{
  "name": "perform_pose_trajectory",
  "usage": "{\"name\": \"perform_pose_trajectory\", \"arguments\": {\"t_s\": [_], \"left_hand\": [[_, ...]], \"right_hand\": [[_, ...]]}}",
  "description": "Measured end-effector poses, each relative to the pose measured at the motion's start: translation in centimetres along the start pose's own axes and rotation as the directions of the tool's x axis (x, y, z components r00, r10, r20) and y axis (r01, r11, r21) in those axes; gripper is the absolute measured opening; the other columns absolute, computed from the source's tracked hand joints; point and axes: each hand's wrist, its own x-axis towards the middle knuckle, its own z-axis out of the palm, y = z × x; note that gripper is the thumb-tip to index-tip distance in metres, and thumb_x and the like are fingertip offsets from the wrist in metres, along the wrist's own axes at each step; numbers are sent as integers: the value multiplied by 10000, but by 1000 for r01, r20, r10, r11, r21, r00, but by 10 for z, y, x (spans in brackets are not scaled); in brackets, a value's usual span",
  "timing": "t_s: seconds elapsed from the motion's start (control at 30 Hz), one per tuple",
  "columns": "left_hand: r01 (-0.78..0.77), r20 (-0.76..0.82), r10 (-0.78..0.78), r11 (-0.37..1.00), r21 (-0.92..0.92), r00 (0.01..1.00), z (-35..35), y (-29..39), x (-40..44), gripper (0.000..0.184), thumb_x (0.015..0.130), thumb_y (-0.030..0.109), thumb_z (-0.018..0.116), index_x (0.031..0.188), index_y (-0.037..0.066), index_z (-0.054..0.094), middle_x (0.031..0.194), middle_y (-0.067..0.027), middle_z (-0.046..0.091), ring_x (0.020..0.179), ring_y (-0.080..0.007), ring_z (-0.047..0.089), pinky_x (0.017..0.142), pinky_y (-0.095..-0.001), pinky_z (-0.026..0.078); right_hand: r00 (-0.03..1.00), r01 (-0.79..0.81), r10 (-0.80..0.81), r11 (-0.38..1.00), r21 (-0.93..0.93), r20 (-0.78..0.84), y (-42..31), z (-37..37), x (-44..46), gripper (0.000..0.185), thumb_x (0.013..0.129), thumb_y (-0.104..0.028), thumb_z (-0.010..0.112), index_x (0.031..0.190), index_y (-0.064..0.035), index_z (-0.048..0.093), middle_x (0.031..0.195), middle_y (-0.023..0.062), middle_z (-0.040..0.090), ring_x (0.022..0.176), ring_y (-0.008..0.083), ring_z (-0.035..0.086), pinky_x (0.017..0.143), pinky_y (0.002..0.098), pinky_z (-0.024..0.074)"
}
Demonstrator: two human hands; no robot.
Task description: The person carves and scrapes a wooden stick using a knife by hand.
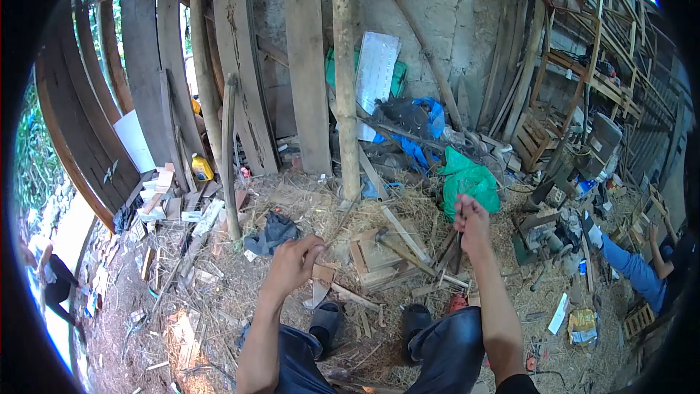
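My left hand (293, 264) is raised over the littered ground with its fingers curled together; whatever may be between the fingertips is too small to name. To the right, my right hand (472, 222) is also raised, fingers closed, in front of a green plastic bag (467, 179). What it pinches, if anything, I cannot make out. Between and below the hands lie a hammer (405, 254) with a wooden handle and a wooden board (370, 257). A dark cloth (273, 233) is on the ground beyond my left hand.
A wooden post (345, 102) stands ahead, with tall planks (306, 66) beside it. A yellow bottle (202, 168) is at the left. One person in jeans (634, 266) sits at the right; another person (55, 273) is at the far left. Wood scraps cover the ground.
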Motion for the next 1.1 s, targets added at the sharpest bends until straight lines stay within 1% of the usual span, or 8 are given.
{"name": "perform_pose_trajectory", "arguments": {"t_s": [0.1,0.2,0.47,0.57,0.77,0.87,0.9,1.1], "left_hand": [[2,-28,-2,1000,-7,1000,-1,6,3,68,842,98,594,883,45,606,736,-146,625,652,-344,592,601,-399,455],[5,12,-5,1000,-20,1000,4,15,3,64,843,96,593,879,45,605,735,-142,629,652,-341,596,609,-396,457],[-40,106,48,996,-77,993,14,14,5,64,837,116,604,879,68,606,714,-141,631,630,-325,617,582,-390,467],[72,216,-60,996,-49,975,13,18,4,86,845,101,598,869,19,606,765,-146,630,686,-315,610,630,-378,468],[120,232,-25,906,-406,972,47,34,6,125,909,100,549,1007,22,539,721,-58,592,643,-108,586,559,-274,443],[216,220,-116,831,-512,969,41,60,9,117,908,78,549,997,4,533,744,-58,586,621,-80,550,530,-249,422],[199,152,-131,748,-633,980,51,60,8,92,903,46,539,977,-7,536,637,-34,559,531,-60,514,481,-225,382],[247,187,-163,666,-704,969,52,62,5,133,927,79,529,1028,-4,553,732,4,572,638,-25,485,544,-212,399]], "right_hand": [[971,-91,115,989,-120,210,6,32,-30,322,921,-233,561,1195,-66,536,697,-1,537,452,42,348,402,194,261],[949,-14,43,995,-96,312,3,58,-45,336,920,-225,565,1212,-62,530,708,7,557,452,43,350,401,198,253],[950,-8,26,998,-60,310,7,60,-42,221,931,-211,545,1071,-40,559,718,4,576,459,32,356,400,197,254],[942,-17,45,996,-86,332,5,61,-48,208,930,-208,548,1025,-23,558,710,5,572,460,31,360,402,195,263],[880,-29,148,966,-258,451,18,82,-73,173,931,-175,544,971,-7,552,671,15,550,468,32,368,417,185,280],[837,41,132,953,-301,531,14,90,-82,157,933,-154,536,963,-1,550,673,24,557,476,38,377,429,187,295],[837,37,142,949,-314,528,13,92,-86,157,933,-154,536,963,-1,550,673,24,557,476,38,377,429,187,295],[781,-21,234,937,-350,580,7,92,-93,174,925,-182,557,935,-9,565,696,14,580,502,28,409,428,184,305]]}}
